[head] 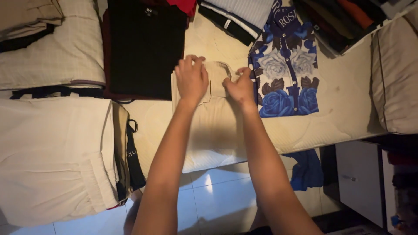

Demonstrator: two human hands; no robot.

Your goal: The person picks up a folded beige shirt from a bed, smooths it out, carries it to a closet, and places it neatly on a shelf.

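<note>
At the far left a large folded cream cloth (pixel 52 161) lies over the edge of the bed, with a stack of pale checked fabric (pixel 69 52) above it. Next to that stack rests a folded black ribbed garment (pixel 146 48).

The left hand (pixel 191 78) lies palm down on a folded beige garment (pixel 209 117), its fingers (pixel 193 63) spread flat and holding nothing, only pressing the cloth near its upper edge. Just beside it, the right hand (pixel 239 87) has its fingers (pixel 241 74) curled shut, pinching a fold of the same beige garment at the collar end. The two hands are near each other, not touching.

The beige garment sits in the middle of the cream quilted mattress (pixel 344 109), folded into a rough rectangle, its lower part shaded by the forearms. Touching its right side lies a folded blue-and-white shirt with a rose print (pixel 287 78). Above that are more folded clothes in dark colours (pixel 339 21). A cream cushion (pixel 396 74) lies at the right edge.

Below the bed shows a white tiled floor (pixel 217 200), a blue cloth (pixel 307 169) hanging down, and a pale cabinet (pixel 359 182).
</note>
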